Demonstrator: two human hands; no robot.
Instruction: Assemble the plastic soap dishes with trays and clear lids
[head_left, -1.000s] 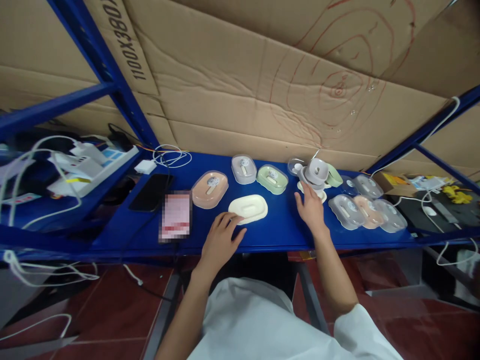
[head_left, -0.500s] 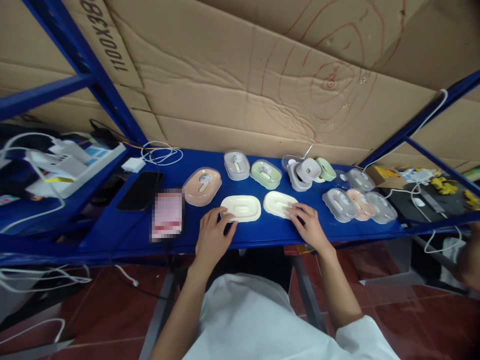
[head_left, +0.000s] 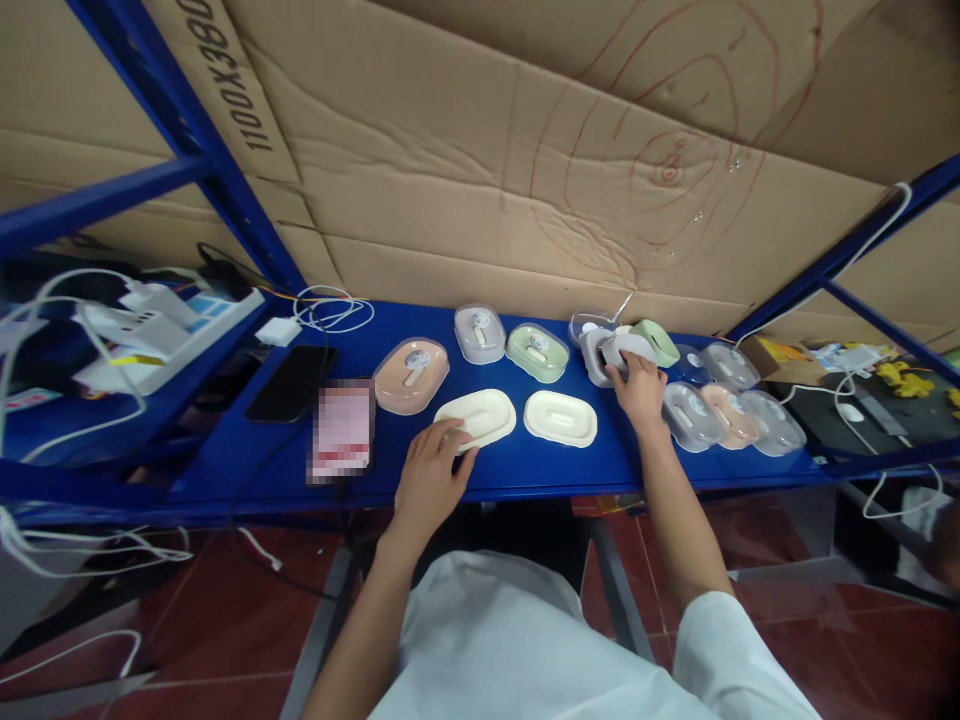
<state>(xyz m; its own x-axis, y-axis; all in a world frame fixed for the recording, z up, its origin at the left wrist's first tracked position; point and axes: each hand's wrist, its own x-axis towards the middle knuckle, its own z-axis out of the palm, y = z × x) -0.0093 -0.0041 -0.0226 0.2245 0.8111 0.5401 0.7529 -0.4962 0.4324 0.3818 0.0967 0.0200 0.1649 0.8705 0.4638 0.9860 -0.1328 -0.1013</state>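
Two cream oval dishes lie on the blue table. My left hand (head_left: 433, 470) is closed at the lower left end of the left cream dish (head_left: 487, 415), which sits at a slant. Apart from both hands, the right cream dish (head_left: 561, 419) lies flat. Further back, my right hand (head_left: 640, 390) has its fingers around a grey oval piece with an opening (head_left: 627, 346), partly covering it. Just left of that is a grey oval box (head_left: 594, 358). A green oval piece (head_left: 657, 342) stands behind my fingers.
Along the back sit lidded boxes: a peach one (head_left: 411, 375), a grey one (head_left: 480, 335) and a green one (head_left: 538, 353). Several more lidded boxes (head_left: 691, 417) stand right. A phone (head_left: 291, 384) and a blurred pink item (head_left: 341, 432) lie left. Blue posts (head_left: 202, 150) flank the table.
My right hand has left the right cream dish and reached back to the grey oval piece. The left cream dish has turned to a slant under my left hand.
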